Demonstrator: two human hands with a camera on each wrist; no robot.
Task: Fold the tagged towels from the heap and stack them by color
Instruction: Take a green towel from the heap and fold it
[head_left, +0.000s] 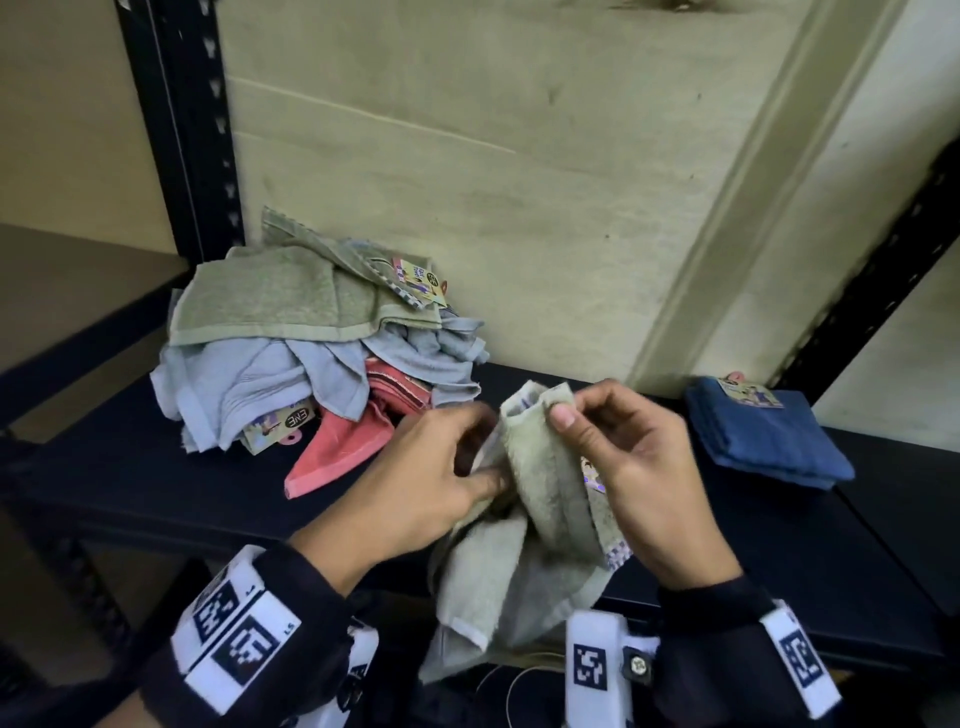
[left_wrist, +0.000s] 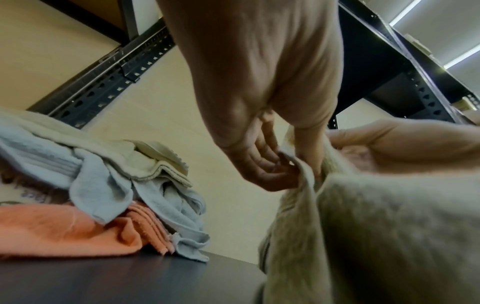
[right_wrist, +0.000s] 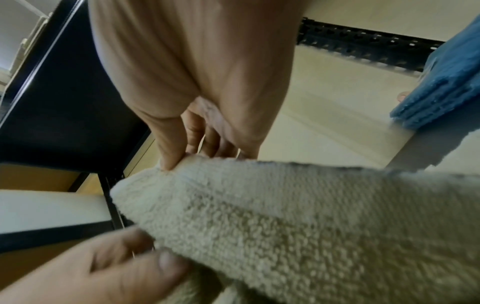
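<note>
Nearest of all, two dark sleeves (head_left: 291, 613) with white marker blocks strapped at the wrists reach in over the front edge of a black shelf (head_left: 156, 478). Between them hangs a pale green towel (head_left: 524, 561), rumpled and unfolded, its lower part drooping past the shelf's near edge. A printed tag (head_left: 592, 475) shows on its right side.

The left hand (head_left: 426, 478) grips the towel from the left, its fingers curled into the cloth around the middle fold; they are blurred in the head view. The right hand (head_left: 628, 467) pinches the towel's top edge between thumb and forefinger, the other fingers loosely curled behind. The right wrist view shows the thumb (right_wrist: 168, 152) pressed onto the hem.

Further back on the left lies the heap (head_left: 311, 343): a green towel (head_left: 275, 296) on top, light blue towels (head_left: 249, 384) under it, and a coral pink towel (head_left: 343, 447) spilling out toward the near side. Paper tags stick out of it in places.

Far right, well apart from the heap, a dark blue towel (head_left: 769, 436) lies folded flat on the shelf with a tag on its far edge.

Behind everything stands a beige wall (head_left: 519, 182) between the black slotted uprights (head_left: 176, 130) of the rack.
</note>
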